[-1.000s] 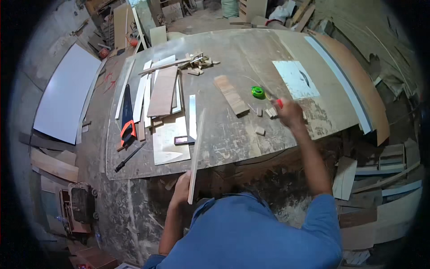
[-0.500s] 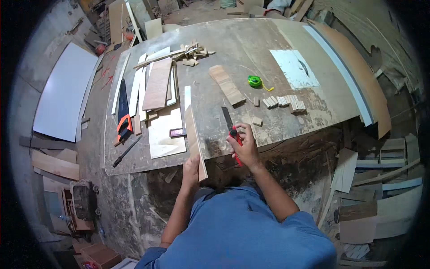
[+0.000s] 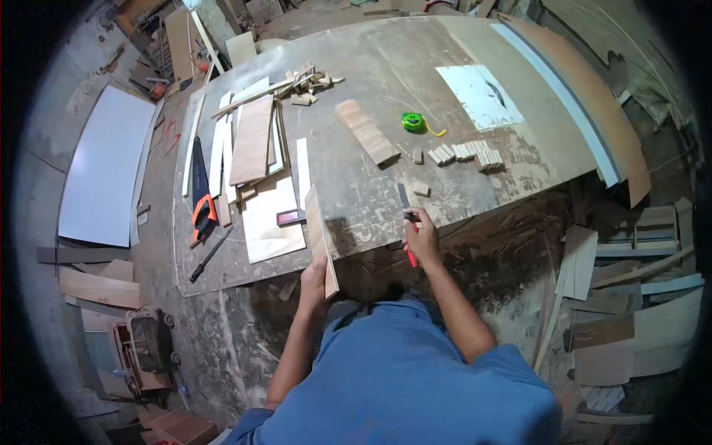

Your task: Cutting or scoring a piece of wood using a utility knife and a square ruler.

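Note:
Near the table's front edge, my left hand (image 3: 314,279) is closed round the lower end of a narrow wood board (image 3: 318,226), held up on edge. To its right, my right hand (image 3: 423,239) grips a red-handled tool with a flat dark blade (image 3: 403,196). The blade points away from me, apart from the board; its exact kind is unclear. Beyond the blade sit a small wood block (image 3: 422,190), another little block (image 3: 418,156) and a row of short wood pieces (image 3: 466,154). A longer wood piece (image 3: 366,133) lies flat, with a green tape measure (image 3: 412,122) to its right.
On the table's left are an orange-handled handsaw (image 3: 199,182), a dark rod-like tool (image 3: 210,256), stacked boards (image 3: 252,141) and a small dark device with a pinkish face (image 3: 290,216). Offcuts (image 3: 311,85) lie behind. A white panel (image 3: 478,95) rests at right. Scrap boards (image 3: 623,319) crowd the floor.
My right hand has moved to the right with the red-handled tool, away from the board. Its blade now stands straighter. My left hand still holds the board, and the whole view has shifted slightly.

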### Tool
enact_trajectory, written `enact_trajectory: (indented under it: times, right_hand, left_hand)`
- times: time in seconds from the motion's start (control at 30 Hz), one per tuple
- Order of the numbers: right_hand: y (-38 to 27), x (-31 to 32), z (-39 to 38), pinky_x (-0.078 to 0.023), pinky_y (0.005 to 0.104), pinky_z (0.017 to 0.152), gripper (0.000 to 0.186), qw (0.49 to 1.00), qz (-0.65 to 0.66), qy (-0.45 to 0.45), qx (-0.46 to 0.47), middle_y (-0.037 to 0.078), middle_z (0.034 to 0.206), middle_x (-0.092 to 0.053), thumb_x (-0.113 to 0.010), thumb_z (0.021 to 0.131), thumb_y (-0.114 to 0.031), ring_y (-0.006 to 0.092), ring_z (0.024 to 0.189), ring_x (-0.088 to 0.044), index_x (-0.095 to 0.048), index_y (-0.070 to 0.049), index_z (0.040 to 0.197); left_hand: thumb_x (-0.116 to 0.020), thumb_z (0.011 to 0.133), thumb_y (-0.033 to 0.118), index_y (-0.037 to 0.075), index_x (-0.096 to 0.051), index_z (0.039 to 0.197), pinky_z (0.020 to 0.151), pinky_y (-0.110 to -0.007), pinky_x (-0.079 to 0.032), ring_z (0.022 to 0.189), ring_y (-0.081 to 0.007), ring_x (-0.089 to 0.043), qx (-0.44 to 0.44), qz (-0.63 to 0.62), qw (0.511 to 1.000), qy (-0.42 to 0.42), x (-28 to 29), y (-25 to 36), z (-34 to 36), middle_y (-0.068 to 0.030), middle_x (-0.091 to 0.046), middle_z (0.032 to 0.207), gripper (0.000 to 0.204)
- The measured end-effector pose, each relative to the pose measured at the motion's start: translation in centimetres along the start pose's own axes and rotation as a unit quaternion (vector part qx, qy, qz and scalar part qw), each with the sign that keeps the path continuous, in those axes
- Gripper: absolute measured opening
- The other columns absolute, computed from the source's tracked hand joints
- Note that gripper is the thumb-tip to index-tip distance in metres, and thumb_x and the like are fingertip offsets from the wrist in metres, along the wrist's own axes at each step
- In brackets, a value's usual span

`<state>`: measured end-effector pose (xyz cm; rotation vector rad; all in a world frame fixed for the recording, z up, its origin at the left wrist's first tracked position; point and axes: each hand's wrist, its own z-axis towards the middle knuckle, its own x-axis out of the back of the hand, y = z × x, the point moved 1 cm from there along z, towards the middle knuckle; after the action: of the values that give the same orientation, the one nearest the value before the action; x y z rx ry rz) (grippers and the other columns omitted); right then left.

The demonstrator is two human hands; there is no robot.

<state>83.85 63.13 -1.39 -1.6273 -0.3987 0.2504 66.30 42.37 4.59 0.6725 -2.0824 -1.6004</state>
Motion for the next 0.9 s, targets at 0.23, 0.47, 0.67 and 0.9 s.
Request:
enact_trajectory:
  times: [0.23, 0.47, 0.67, 0.9]
  right_hand:
    - [-0.4, -1.4, 0.1, -0.048, 0.0289, 0.042, 0.019, 1.0, -0.01, -0.018, 0.008, 0.006, 0.08, -0.059, -0.06, 0.089, -0.009, 0.0135, 0.053, -0.06, -0.052, -0.002, 0.105]
    - [-1.4, -3.9, -0.1, -0.048, 0.0289, 0.042, 0.017, 0.999, -0.042, -0.028, 0.02, 0.006, 0.075, -0.058, -0.063, 0.088, -0.01, 0.0136, 0.053, -0.059, -0.051, -0.004, 0.099]
    - [-0.8, -7.7, -0.2, -0.048, 0.0303, 0.043, 0.017, 0.998, -0.062, -0.024, -0.007, 0.007, 0.074, -0.058, -0.061, 0.087, -0.007, 0.0157, 0.054, -0.059, -0.05, -0.005, 0.1]
    - [1.0, -12.5, 1.0, -0.051, 0.0293, 0.048, 0.031, 0.995, -0.031, -0.092, 0.016, 0.011, 0.097, -0.059, -0.055, 0.089, -0.003, 0.0169, 0.062, -0.062, -0.044, -0.007, 0.117]
  left_hand:
    - [-0.05, 0.1, 0.034, 0.002, -0.064, 0.094, 0.062, -0.027, -0.043, 0.07, -0.0082, -0.055, 0.072, -0.032, 0.997, 0.011, 1.6, -1.2, 0.4, -0.0001, -0.06, 0.079, 0.035]
    - [-0.052, 0.099, 0.036, 0.003, -0.063, 0.089, 0.058, -0.027, -0.042, 0.066, -0.0075, -0.05, 0.067, 0.019, 0.997, -0.017, 4.3, -1.7, 1.4, 0.0002, -0.057, 0.076, 0.036]
    - [-0.049, 0.1, 0.036, 0.002, -0.062, 0.098, 0.057, -0.027, -0.044, 0.065, -0.0099, -0.057, 0.108, -0.053, 0.993, 0.003, 6.8, -0.7, 1.4, -0.0008, -0.06, 0.079, 0.037]
    - [-0.048, 0.1, 0.043, 0.004, -0.062, 0.092, 0.055, -0.026, -0.041, 0.061, -0.008, -0.051, 0.097, -0.041, 0.994, -0.009, 11.2, -1.3, 3.4, 0.0016, -0.056, 0.073, 0.042]
